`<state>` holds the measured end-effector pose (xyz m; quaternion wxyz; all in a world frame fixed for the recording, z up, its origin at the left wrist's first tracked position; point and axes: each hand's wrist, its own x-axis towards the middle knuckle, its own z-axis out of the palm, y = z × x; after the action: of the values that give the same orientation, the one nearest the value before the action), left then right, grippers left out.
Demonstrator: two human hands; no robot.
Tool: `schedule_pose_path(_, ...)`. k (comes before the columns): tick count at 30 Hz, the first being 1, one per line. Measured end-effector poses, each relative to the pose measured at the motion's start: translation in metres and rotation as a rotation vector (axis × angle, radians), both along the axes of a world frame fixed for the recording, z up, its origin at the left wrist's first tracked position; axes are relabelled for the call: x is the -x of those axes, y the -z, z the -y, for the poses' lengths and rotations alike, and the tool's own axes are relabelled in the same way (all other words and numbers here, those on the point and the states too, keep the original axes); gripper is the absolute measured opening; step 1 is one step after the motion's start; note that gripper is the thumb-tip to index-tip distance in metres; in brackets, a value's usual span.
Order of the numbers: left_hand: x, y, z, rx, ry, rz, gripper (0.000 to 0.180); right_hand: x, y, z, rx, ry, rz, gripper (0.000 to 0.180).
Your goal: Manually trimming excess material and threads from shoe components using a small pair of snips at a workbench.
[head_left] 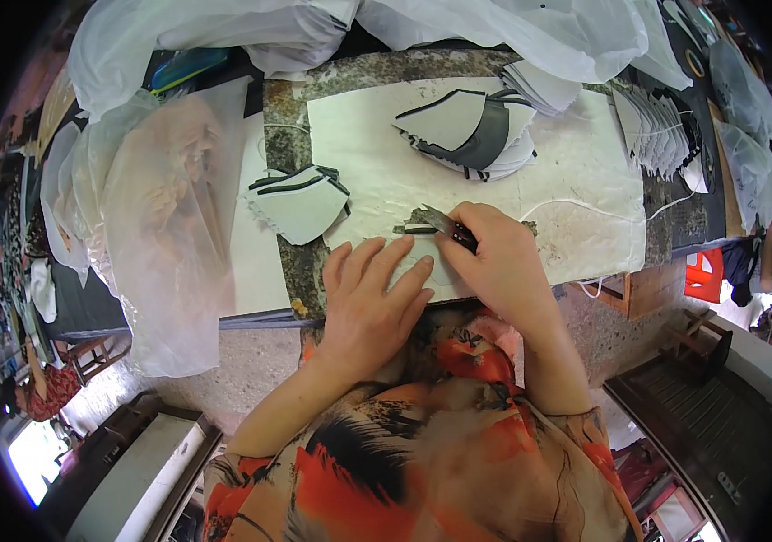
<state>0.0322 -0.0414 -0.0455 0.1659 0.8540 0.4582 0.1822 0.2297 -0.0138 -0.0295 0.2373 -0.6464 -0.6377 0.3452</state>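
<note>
The left hand [370, 294] lies flat, palm down, fingers spread forward; the right hand [494, 257] is curled in a closed grip beside it.

Soft even daylight, sharp centre, fisheye-bent edges, black vignetted corners.

The flat pale cut piece [422, 271] on the desk [576, 235] is mostly covered by both hands [431, 280]. The small dark-handled cutting tool [452, 228] just beyond that piece is partly hidden in the right hand [499, 262]; its blade is too small to judge.
</note>
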Motion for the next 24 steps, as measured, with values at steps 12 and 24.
schedule_pose_path(12,-0.003,-0.002,-0.003,-0.003,-0.018,-0.009,0.043,-0.006,0.001,0.001,0.038,0.014,0.061,0.018)
schedule_pose_path(24,-0.007,-0.005,-0.003,-0.013,-0.029,-0.032,0.051,-0.003,0.009,0.004,-0.033,0.080,0.026,0.021)
